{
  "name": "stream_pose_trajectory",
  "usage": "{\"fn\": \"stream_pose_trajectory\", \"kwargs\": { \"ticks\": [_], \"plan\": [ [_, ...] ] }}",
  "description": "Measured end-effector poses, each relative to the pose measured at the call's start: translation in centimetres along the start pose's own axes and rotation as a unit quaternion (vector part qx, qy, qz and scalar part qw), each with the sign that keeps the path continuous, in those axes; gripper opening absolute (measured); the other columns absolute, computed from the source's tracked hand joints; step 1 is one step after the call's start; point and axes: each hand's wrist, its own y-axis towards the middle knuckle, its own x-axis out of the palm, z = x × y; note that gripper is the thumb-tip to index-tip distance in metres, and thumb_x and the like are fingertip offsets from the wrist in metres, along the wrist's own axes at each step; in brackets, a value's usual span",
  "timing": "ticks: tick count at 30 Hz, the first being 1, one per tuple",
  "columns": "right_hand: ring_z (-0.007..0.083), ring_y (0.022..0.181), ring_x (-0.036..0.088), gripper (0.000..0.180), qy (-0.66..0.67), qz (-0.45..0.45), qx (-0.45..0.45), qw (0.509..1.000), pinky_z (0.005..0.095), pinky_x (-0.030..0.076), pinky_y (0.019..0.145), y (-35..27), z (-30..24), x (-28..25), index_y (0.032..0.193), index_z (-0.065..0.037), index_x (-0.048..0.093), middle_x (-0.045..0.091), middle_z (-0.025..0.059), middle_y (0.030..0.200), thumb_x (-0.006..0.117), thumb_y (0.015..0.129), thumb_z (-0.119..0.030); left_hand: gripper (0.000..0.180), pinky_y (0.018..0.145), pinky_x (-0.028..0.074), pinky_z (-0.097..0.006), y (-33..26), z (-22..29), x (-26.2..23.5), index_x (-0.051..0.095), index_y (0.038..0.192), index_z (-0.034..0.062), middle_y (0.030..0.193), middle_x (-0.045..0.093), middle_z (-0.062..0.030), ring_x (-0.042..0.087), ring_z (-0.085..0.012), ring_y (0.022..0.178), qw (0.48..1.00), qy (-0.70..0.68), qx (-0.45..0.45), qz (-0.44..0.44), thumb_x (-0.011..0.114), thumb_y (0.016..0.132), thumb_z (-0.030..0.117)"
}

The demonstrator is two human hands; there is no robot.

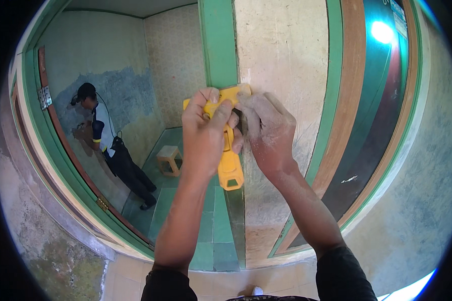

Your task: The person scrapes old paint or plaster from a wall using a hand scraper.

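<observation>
In front of the wall strip, I hold up a yellow scraper [230,168] with a wide head and a handle that hangs downward with a hole at its end. My left hand [204,130] is closed round it, thumb over the upper handle just below the head. Dusty with pale powder, my right hand [272,131] has its bent fingers pinched at the right end of the head. Those fingers partly cover the head, and its edge details cannot be made out. Behind the tool are a green door frame [220,45] and a scuffed pale wall strip [286,65].
Through the doorway at left, another person [116,145] works at a partly scraped wall [118,93]. A small wooden stool [169,159] stands on the green tiled floor [203,233] there. At right is a dark door panel [359,145] in a wooden frame, with a bright light reflected high on it.
</observation>
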Motion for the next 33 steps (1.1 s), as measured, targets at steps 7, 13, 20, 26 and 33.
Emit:
{"fn": "stream_pose_trajectory", "kwargs": {
  "ticks": [7, 13, 20, 26, 33],
  "plan": [
    [0.0216, 0.063, 0.054, 0.005, 0.028, 0.017, 0.035, 0.999, 0.0293, 0.045, 0.061, 1.3, -1.3, 0.1, 0.086, 0.003, 0.06, 0.056, 0.0129, 0.073, 0.057, 0.082, 0.002, 0.01, 0.037, 0.035, -0.021, 0.5, 1.4, 0.9, 0.043, 0.086, 0.0103, 0.067, 0.048, -0.0032, 0.046, -0.0093, 0.049, 1.0, 0.015, -0.017, 0.003, 0.051, 0.087, 0.004],
    [0.0203, 0.062, 0.052, 0.004, 0.005, 0.04, -0.003, 0.999, 0.0289, 0.044, 0.059, 3.0, -1.5, 0.1, 0.086, 0.003, 0.059, 0.054, 0.0121, 0.072, 0.056, 0.083, 0.002, 0.011, 0.036, 0.037, -0.027, 1.6, 3.5, 1.3, 0.04, 0.09, 0.0051, 0.067, 0.048, -0.0074, 0.045, -0.0136, 0.042, 0.999, 0.036, -0.02, -0.008, 0.049, 0.087, 0.0],
    [0.0196, 0.061, 0.052, 0.004, 0.004, 0.045, -0.013, 0.999, 0.0285, 0.044, 0.059, 3.7, -1.4, 0.4, 0.086, 0.003, 0.059, 0.054, 0.0125, 0.071, 0.056, 0.083, 0.002, 0.011, 0.037, 0.038, -0.028, 2.3, 3.7, 1.3, 0.04, 0.089, 0.0058, 0.066, 0.048, -0.0076, 0.045, -0.0142, 0.043, 1.0, 0.021, -0.012, 0.009, 0.049, 0.086, 0.0],
    [0.0188, 0.061, 0.052, 0.005, 0.005, 0.052, -0.037, 0.998, 0.0284, 0.044, 0.06, 3.1, -0.4, 0.7, 0.086, 0.002, 0.06, 0.054, 0.012, 0.071, 0.056, 0.083, 0.0, 0.011, 0.037, 0.039, -0.028, 2.2, 2.3, 1.2, 0.041, 0.088, 0.0062, 0.066, 0.048, -0.0079, 0.045, -0.0141, 0.044, 1.0, 0.003, -0.002, 0.021, 0.049, 0.086, -0.001],
    [0.0153, 0.063, 0.053, 0.005, 0.018, 0.047, -0.002, 0.999, 0.0279, 0.045, 0.06, 2.9, -0.1, 0.9, 0.087, 0.002, 0.06, 0.056, 0.0123, 0.07, 0.058, 0.084, -0.003, 0.011, 0.039, 0.037, -0.023, 1.8, 2.2, 1.1, 0.044, 0.084, 0.0095, 0.069, 0.05, -0.0049, 0.047, -0.0109, 0.052, 1.0, 0.007, -0.007, 0.018, 0.052, 0.085, 0.002]
  ]
}}
